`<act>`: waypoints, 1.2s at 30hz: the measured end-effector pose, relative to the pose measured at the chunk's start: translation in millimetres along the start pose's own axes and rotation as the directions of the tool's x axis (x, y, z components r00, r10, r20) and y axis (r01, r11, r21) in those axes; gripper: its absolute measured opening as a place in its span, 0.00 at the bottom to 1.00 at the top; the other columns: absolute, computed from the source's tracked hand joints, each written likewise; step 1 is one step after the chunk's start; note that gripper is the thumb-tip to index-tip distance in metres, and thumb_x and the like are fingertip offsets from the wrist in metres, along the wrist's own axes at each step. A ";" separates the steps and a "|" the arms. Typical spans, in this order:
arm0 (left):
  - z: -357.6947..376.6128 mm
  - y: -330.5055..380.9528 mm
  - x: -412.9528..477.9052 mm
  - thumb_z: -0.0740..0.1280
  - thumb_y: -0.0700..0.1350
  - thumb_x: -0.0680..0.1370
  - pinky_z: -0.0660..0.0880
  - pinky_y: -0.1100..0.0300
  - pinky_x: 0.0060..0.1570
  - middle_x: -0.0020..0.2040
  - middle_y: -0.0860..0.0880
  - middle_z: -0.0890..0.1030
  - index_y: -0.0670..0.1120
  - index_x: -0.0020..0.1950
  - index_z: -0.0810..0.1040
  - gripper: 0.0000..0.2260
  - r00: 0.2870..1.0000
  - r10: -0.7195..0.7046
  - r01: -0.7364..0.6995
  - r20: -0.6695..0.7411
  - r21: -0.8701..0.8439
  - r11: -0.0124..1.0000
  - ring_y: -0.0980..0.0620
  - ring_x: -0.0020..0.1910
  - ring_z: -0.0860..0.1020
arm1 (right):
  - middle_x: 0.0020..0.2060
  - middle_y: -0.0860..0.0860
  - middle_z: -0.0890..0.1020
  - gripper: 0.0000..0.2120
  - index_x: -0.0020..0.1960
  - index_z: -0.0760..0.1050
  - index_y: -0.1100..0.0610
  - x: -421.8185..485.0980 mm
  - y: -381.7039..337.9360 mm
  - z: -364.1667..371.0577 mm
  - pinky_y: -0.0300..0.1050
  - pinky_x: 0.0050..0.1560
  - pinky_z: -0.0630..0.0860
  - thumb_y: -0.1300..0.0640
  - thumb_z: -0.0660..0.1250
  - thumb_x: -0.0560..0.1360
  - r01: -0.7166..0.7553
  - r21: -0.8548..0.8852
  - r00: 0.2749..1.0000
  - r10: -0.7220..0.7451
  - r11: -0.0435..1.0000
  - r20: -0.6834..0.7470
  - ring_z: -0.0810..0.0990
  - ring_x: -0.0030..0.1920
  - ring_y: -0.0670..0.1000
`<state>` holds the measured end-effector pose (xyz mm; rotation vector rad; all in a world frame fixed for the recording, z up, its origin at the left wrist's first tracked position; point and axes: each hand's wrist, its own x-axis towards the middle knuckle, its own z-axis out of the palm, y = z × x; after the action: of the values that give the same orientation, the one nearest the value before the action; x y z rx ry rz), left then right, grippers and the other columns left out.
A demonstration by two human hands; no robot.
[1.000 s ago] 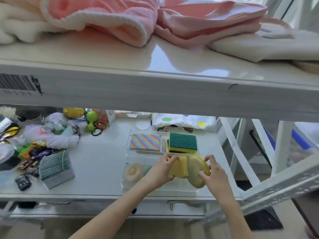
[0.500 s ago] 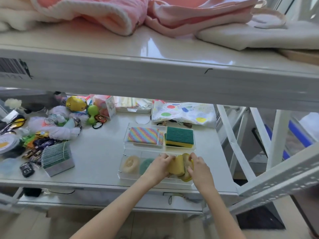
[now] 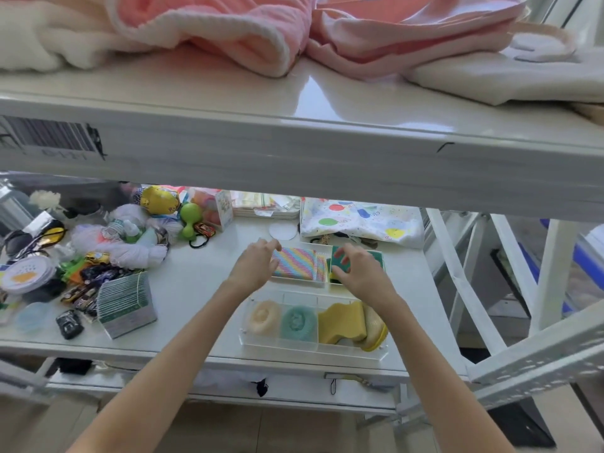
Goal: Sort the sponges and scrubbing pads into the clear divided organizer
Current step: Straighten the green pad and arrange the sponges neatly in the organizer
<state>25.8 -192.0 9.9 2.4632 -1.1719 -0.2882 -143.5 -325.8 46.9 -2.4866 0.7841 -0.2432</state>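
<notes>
Green-topped yellow rectangular sponge [image 3: 376, 256] lies under the right hand [image 3: 358, 269], whose spread fingers touch it; the left hand [image 3: 256, 266] rests open against the rainbow-striped cloth stack [image 3: 295, 263].

The upper shelf [image 3: 327, 103] is white and glossy, smooth enough to mirror the pink cloth [image 3: 235, 31] lying on it, which looks soft with a ribbed weave. The organizer [image 3: 313, 349] is clear hard plastic with shiny edges. Inside it, the yellow sponge [image 3: 340, 322] looks matt and porous, and the teal pad [image 3: 298, 323] fuzzy like netted yarn. The green scrubbing pad [image 3: 376, 256] looks rough and fibrous. The striped cloths [image 3: 294, 263] look smooth and thin.
</notes>
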 end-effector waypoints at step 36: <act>8.5 10.1 19.0 0.59 0.38 0.78 0.64 0.49 0.67 0.68 0.40 0.62 0.48 0.68 0.68 0.18 0.959 -0.124 0.145 0.253 -0.068 0.987 0.38 0.67 0.60 | 0.66 0.60 0.60 0.21 0.62 0.65 0.57 74.0 -22.8 65.5 0.49 0.51 0.77 0.58 0.67 0.72 -0.178 -0.031 0.923 0.178 0.984 0.342 0.74 0.47 0.55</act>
<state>27.7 -214.8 6.3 2.4873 -1.0620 -0.6903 -51.5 -324.9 4.3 -2.3441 0.8487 0.2517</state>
